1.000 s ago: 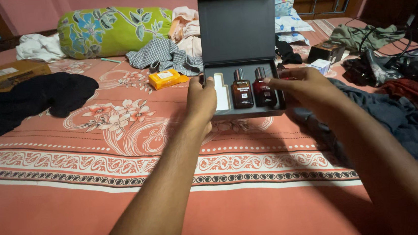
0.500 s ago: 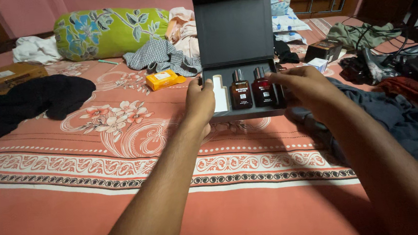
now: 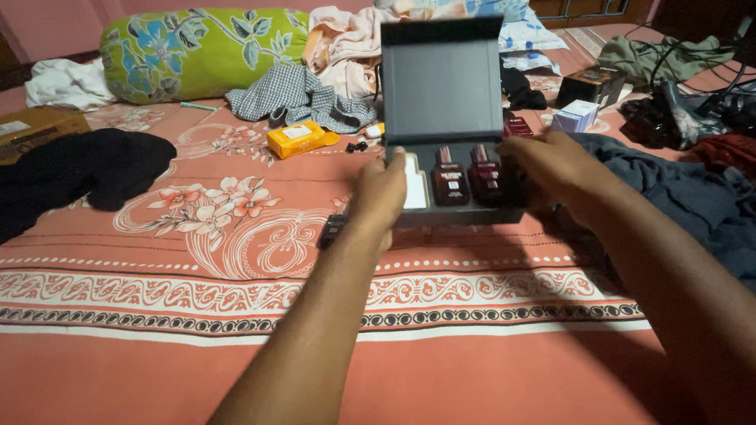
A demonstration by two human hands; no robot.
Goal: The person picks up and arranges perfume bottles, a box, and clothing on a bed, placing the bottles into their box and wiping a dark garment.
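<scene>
A salmon bedsheet (image 3: pixel 138 366) with pale floral print fills the scene, bare across its near half. Along the far edge lie a green flowered bolster (image 3: pixel 203 51), a heap of pale clothes (image 3: pixel 342 44) and a checked cloth (image 3: pixel 301 97). A black garment (image 3: pixel 43 180) sprawls at the left, a dark blue one (image 3: pixel 720 212) at the right, with cables and a hair dryer (image 3: pixel 681 121) beyond it. An orange packet (image 3: pixel 300 139) sits just left of the box.

The dark gift box (image 3: pixel 444 81) rests mid-bed, lid standing upright. Its tray holds a white slot and two dark bottles (image 3: pixel 465 174) side by side. The left hand (image 3: pixel 381 194) grips the tray's left edge; the right hand (image 3: pixel 554 167) clasps its right edge.
</scene>
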